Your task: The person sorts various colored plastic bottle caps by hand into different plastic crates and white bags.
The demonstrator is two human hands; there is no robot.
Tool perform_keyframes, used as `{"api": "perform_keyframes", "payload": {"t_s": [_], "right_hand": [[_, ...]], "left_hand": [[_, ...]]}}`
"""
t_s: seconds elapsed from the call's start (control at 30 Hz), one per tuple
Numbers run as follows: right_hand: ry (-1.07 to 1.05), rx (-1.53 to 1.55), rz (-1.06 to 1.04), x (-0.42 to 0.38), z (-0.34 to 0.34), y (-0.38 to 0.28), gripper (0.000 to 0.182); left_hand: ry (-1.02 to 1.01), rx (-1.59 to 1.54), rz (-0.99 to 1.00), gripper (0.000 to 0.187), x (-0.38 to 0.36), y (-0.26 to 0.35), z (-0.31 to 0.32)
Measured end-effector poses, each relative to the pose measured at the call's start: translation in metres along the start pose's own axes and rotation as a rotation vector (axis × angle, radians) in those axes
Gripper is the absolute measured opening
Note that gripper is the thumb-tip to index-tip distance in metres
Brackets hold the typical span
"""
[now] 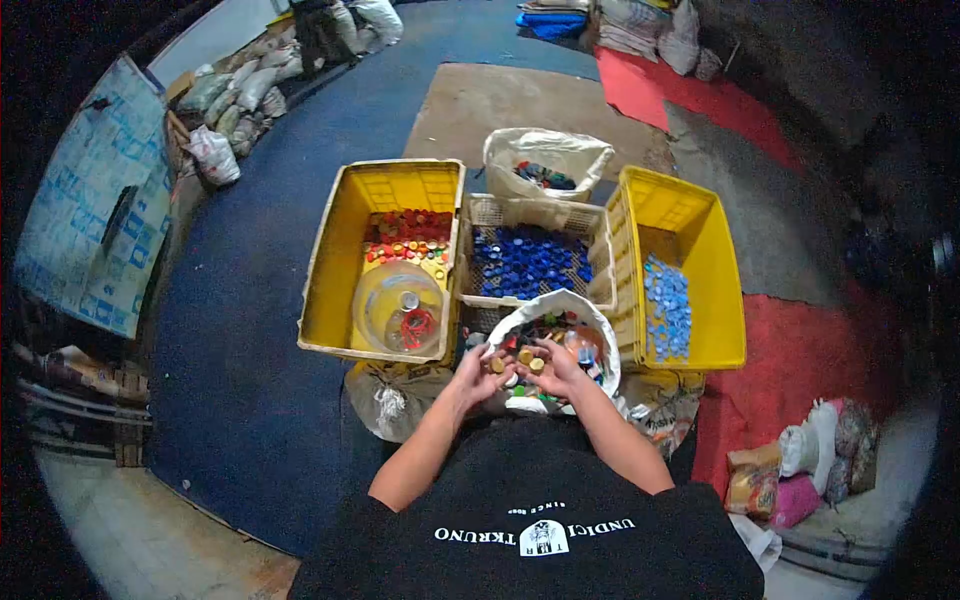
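Note:
Both my hands reach into a white sack (590,318) of mixed coloured bottle caps right in front of me. My left hand (480,372) is curled around a few gold-coloured caps (497,365) at the sack's near left rim. My right hand (556,366) is beside it, its fingers pinching caps (536,364) over the pile. The two hands almost touch. Deeper parts of the sack are hidden by my hands.
A yellow crate (338,262) at left holds red and orange caps plus a clear plastic jar (402,305). A white basket (598,262) in the middle holds dark blue caps; a yellow crate (718,262) at right holds light blue caps. Another open sack (568,152) stands behind. Bags lie around.

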State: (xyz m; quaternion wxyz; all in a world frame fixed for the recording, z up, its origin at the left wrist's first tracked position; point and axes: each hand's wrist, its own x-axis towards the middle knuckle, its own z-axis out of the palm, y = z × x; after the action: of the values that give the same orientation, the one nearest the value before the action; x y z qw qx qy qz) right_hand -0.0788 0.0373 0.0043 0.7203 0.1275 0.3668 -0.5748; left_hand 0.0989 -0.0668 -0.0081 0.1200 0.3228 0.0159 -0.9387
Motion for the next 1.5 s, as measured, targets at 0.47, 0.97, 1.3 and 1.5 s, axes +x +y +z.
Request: {"api": "perform_keyframes", "payload": {"t_s": [0.47, 0.97, 1.3, 1.5], "right_hand": [[0.012, -0.518, -0.386, 0.03, 0.137, -0.079, 0.06], [0.812, -1.717, -0.377, 0.023, -0.078, 0.013, 0.029], [0.87, -1.371, -0.518, 0.015, -0.084, 0.008, 0.028], [0.659, -0.42, -0.602, -0.051, -0.09, 0.016, 0.018]], "left_hand": [[0.182, 0.307, 0.724, 0.061, -0.02, 0.14, 0.033], [-0.316, 2.651, -0.24, 0.053, -0.002, -0.059, 0.016], [-0.082, 2.54, 0.219, 0.016, 0.051, -0.038, -0.011], [0.097, 2.737, 0.412, 0.017, 0.077, -0.048, -0.013]]}}
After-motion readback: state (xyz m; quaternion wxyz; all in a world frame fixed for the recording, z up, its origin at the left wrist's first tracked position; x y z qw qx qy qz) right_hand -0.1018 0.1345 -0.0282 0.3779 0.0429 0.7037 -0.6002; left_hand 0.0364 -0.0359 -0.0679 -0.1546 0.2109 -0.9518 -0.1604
